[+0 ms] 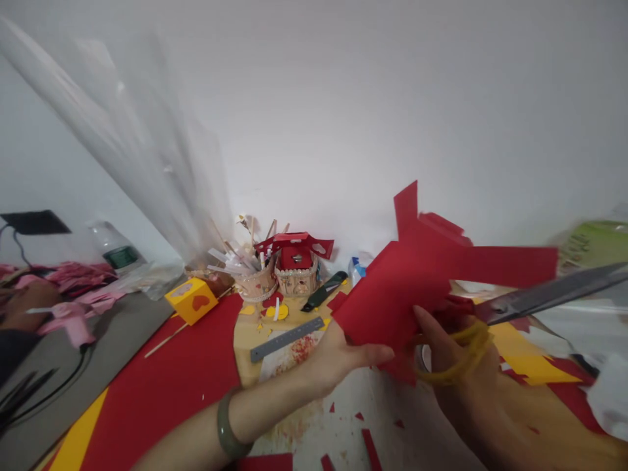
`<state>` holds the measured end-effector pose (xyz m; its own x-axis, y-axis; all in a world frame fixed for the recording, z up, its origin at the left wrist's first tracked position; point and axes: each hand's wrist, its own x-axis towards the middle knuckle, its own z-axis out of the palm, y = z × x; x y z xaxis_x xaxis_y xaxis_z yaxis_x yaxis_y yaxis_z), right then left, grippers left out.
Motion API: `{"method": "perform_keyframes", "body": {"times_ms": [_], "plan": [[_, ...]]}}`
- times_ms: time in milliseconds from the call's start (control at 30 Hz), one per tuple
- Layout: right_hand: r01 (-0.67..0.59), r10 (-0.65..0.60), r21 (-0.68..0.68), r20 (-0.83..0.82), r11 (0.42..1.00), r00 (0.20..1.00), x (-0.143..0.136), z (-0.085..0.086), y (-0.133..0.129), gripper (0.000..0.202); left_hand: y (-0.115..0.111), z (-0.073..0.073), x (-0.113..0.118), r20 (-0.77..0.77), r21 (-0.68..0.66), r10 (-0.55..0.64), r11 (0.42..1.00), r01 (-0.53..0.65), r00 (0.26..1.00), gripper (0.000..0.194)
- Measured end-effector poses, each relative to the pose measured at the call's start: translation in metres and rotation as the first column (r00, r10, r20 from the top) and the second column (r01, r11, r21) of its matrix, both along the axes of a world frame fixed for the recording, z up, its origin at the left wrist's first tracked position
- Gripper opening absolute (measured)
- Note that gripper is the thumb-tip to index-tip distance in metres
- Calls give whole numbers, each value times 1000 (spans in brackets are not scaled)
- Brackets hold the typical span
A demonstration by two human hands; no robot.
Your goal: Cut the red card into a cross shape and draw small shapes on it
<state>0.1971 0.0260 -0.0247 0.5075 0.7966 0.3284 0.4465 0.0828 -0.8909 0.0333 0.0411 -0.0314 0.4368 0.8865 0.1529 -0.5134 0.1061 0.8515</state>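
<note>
The left hand [334,362] grips a red paper cut-out with projecting flaps [392,294]. The right hand [466,389] holds yellow-handled metal scissors [523,302] beside it, blades pointing right.

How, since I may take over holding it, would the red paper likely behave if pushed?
The red paper is probably fairly stiff, since its strips jut out without drooping. It is likely light, looking like thin sheet. Those narrow strips could bend if pushed, as their ends seem unsupported.
</note>
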Motion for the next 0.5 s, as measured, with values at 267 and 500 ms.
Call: {"method": "perform_keyframes", "body": {"times_ms": [267, 500], "plan": [[-382, 388, 124, -26, 916, 921, -9, -18, -1, 36, 20, 45, -27, 22, 32, 567, 823, -567, 824, 33], [-664, 681, -226, -3, 713, 732, -17, -8, -11, 45, 40, 52, -52, 127, 206, 733, 639, -741, 668, 23]]}}
